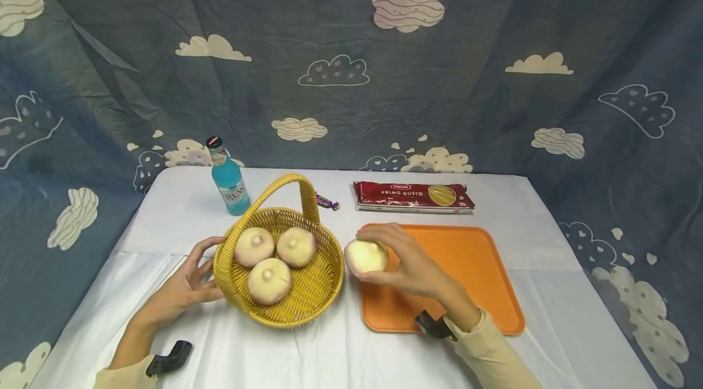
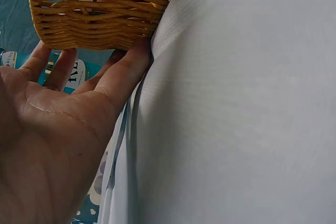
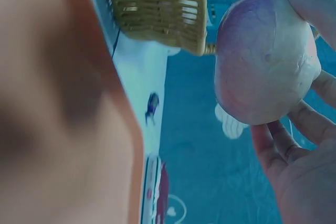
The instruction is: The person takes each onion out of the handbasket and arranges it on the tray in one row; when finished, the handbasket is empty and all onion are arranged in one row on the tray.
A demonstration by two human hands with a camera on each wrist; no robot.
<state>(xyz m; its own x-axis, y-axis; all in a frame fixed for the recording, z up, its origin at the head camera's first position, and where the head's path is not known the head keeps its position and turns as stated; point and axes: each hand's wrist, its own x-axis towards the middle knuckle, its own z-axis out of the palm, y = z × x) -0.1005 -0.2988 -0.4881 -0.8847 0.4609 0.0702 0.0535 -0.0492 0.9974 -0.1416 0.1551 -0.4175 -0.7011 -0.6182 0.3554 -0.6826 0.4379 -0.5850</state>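
A yellow wicker basket (image 1: 324,302) with a tall handle holds three pale round turnips (image 1: 269,281) with nubs on top. My left hand (image 1: 188,285) touches the basket's left side, fingers spread and fairly straight against the weave. In the left wrist view, the fingertips of that hand (image 2: 68,100) meet the lower wall of the basket (image 2: 100,19). My right hand (image 1: 409,264) grips another turnip (image 1: 365,256) between thumb and fingers, just right of the basket rim. This turnip (image 3: 265,56) shows a purple-pink tint in the right wrist view, raised above the tabletop.
Under my right hand lies an orange tray (image 1: 467,279). Behind it is a red pasta packet (image 1: 412,197). A purple-wrapped candy (image 1: 328,201) lies behind the basket, and a blue bottle (image 1: 230,184) stands at the back left. White cloth (image 1: 219,352) covers the table.
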